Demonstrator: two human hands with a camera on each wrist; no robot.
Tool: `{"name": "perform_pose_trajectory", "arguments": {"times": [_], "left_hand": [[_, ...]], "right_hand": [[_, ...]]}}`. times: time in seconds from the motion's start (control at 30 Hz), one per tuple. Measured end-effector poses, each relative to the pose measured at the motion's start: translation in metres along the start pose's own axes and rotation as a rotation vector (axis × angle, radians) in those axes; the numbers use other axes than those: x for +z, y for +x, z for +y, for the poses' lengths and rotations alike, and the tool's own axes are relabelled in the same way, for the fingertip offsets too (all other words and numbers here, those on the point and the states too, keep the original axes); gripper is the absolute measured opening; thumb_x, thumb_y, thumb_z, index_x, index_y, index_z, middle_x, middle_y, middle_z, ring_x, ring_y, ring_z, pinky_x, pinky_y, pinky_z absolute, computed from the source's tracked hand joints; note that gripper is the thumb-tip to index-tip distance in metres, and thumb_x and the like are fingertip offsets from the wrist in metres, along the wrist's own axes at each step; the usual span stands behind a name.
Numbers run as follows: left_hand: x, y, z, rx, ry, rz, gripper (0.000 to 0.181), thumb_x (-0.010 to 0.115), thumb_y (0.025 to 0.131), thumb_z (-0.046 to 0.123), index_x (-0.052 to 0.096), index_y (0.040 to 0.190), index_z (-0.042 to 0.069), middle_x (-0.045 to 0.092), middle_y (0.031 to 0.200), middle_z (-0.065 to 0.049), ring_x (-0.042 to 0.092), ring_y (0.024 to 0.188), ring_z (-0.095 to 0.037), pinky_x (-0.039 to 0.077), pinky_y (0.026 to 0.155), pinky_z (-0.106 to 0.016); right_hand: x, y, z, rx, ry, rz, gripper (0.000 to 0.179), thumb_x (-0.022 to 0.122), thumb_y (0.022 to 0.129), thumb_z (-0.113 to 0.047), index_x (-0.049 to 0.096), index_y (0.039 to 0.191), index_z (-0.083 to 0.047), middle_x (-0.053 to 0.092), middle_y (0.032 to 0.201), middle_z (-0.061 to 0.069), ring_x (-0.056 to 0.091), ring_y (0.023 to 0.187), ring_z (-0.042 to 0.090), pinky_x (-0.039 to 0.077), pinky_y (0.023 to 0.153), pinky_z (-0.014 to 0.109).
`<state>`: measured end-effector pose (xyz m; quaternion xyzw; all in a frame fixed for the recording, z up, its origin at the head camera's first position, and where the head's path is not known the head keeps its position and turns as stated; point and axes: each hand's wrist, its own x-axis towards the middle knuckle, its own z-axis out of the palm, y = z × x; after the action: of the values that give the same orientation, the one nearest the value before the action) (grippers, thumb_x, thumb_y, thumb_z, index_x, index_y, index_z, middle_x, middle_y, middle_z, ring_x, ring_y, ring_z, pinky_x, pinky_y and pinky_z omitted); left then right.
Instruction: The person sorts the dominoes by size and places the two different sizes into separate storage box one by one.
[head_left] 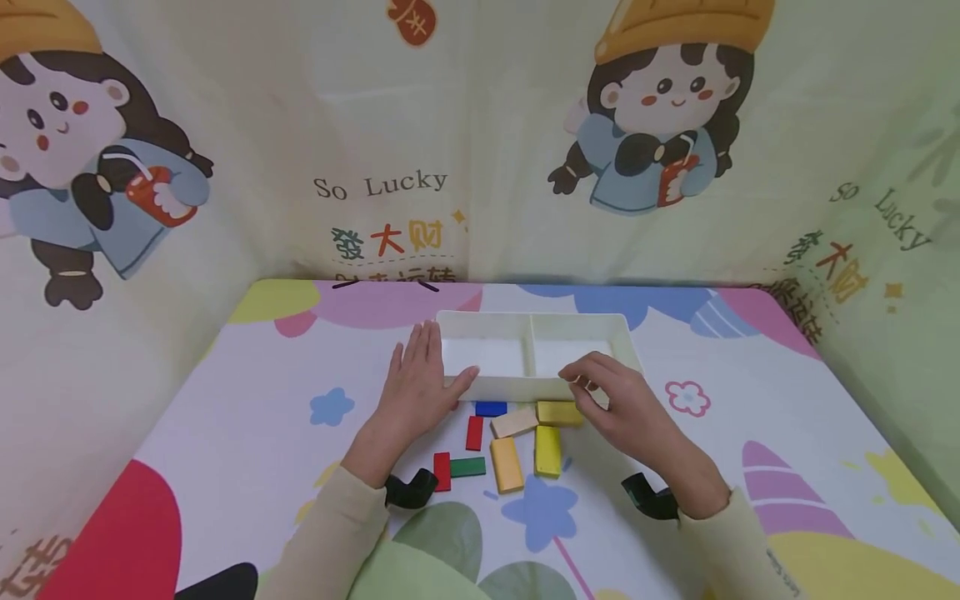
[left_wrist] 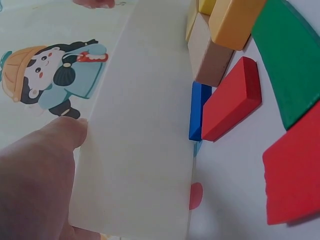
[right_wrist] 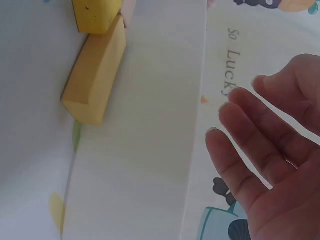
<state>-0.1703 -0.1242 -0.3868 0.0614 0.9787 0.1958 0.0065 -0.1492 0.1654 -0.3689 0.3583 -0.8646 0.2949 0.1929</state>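
A white two-compartment tray (head_left: 510,388) stands on the table, both compartments bare inside. Against its left end lies my left hand (head_left: 416,392), fingers straight, with the thumb (left_wrist: 72,132) at the front rim. My right hand (head_left: 618,408) hovers by the tray's front right part; its loosely bent fingers hold nothing. Wooden blocks lie in front of the tray: blue (head_left: 491,409), red (head_left: 474,433), pale wood (head_left: 514,422), dull yellow (head_left: 558,413), bright yellow (head_left: 547,452), orange (head_left: 507,465), green (head_left: 468,467) and another red one (head_left: 442,472). The dull yellow block is nearest my right hand.
A colourful printed cloth (head_left: 262,417) covers the table. Pale curtains (head_left: 510,125) with cartoon figures enclose its back and sides. Black straps (head_left: 412,489) show at both wrists. Part of a dark object (head_left: 219,582) appears at the lower left edge.
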Motion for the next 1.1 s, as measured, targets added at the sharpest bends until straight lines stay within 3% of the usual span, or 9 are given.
{"name": "perform_pose_trajectory", "arguments": {"times": [0.17,0.43,0.73,1.1], "left_hand": [[-0.002,0.002,-0.001,0.018,-0.005,0.034,0.098,0.046,0.095,0.063,0.005,0.158,0.0,0.01,0.167,-0.018,0.007,0.155,-0.033,0.008,0.124,-0.057],[0.0,0.002,-0.001,0.005,-0.002,-0.005,0.099,0.044,0.095,0.064,0.003,0.158,0.001,0.006,0.167,-0.017,0.004,0.156,-0.032,0.006,0.124,-0.057],[0.0,0.003,-0.001,0.009,0.002,-0.002,0.099,0.044,0.095,0.064,0.003,0.158,0.001,0.006,0.167,-0.017,0.003,0.156,-0.032,0.006,0.124,-0.056],[0.001,0.001,-0.002,0.002,-0.001,0.008,0.099,0.045,0.095,0.064,0.002,0.158,0.001,0.006,0.167,-0.016,0.004,0.156,-0.032,0.007,0.124,-0.057]], "right_hand": [[0.002,0.001,-0.007,0.061,-0.059,-0.106,0.018,0.072,0.086,-0.001,0.069,0.103,-0.009,0.069,0.097,0.001,0.064,0.086,0.01,0.059,0.073,0.031],[0.012,-0.004,-0.013,0.142,-0.241,-0.277,0.018,0.074,0.087,-0.008,0.071,0.105,-0.01,0.068,0.104,0.002,0.063,0.095,0.018,0.058,0.083,0.035],[0.026,-0.009,-0.02,0.139,-0.346,-0.343,0.029,0.078,0.082,-0.008,0.072,0.11,-0.008,0.065,0.102,0.005,0.058,0.092,0.019,0.058,0.081,0.032],[0.03,-0.009,-0.027,0.179,-0.419,-0.342,0.018,0.076,0.083,-0.007,0.071,0.1,-0.007,0.059,0.09,0.004,0.052,0.081,0.019,0.054,0.07,0.03]]}}
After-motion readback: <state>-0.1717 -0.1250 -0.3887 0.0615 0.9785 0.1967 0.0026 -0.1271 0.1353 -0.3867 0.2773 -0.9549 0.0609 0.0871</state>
